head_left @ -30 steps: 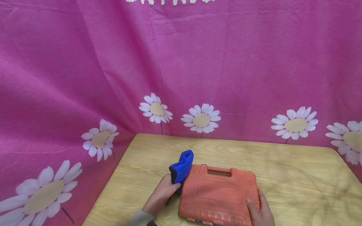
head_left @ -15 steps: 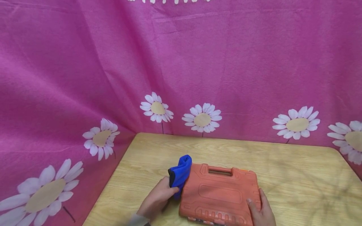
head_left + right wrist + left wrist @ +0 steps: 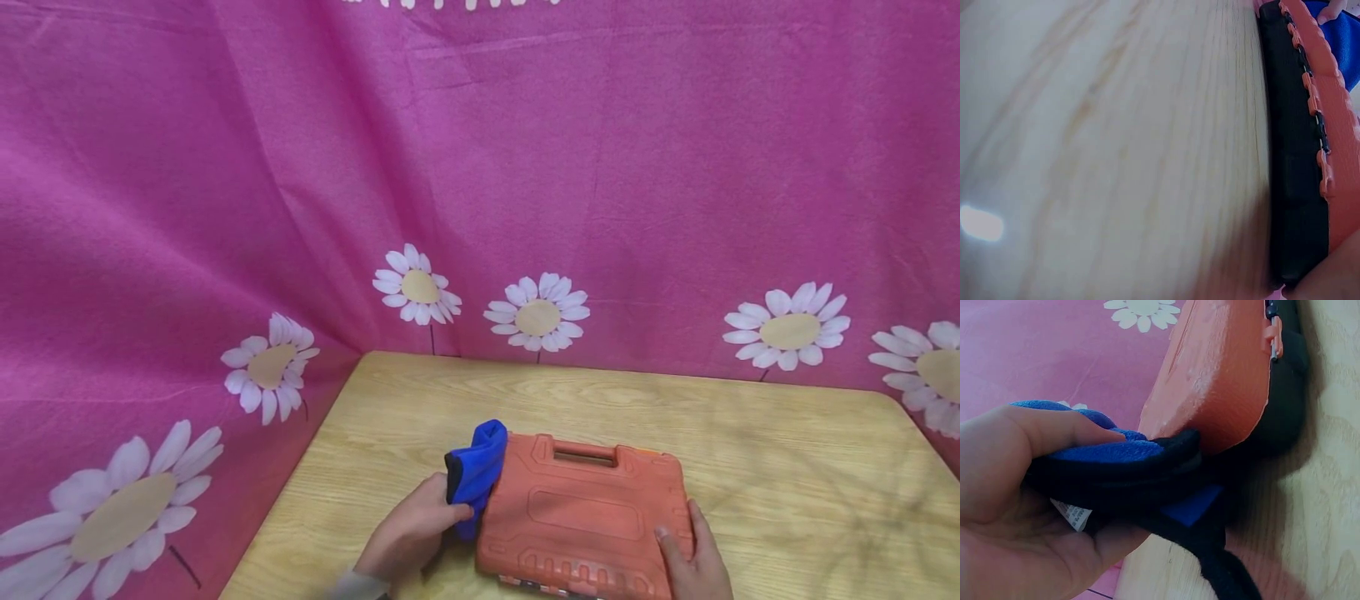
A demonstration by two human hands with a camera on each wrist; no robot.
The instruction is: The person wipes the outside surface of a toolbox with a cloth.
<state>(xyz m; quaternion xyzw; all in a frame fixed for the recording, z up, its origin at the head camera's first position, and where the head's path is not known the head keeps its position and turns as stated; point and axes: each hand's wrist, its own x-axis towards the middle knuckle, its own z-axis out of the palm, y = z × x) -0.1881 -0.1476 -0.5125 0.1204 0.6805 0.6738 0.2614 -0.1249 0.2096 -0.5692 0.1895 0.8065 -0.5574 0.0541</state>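
A: on the table [image 3: 765,450], near side, how'll that case [image 3: 585,512] handle?

B: looks stiff, probably hefty imo; your right hand [image 3: 696,560] grips its right edge, good spot. cloth [image 3: 483,467] at its left looks soft, light; your left hand [image 3: 416,525] pinches it.

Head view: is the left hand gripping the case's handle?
No, the left hand holds the blue fabric item beside the orange case, away from its handle.

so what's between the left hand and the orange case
The blue cloth, black-edged and gripped by the left hand, lies between it and the orange case; the head and left wrist views both show this.
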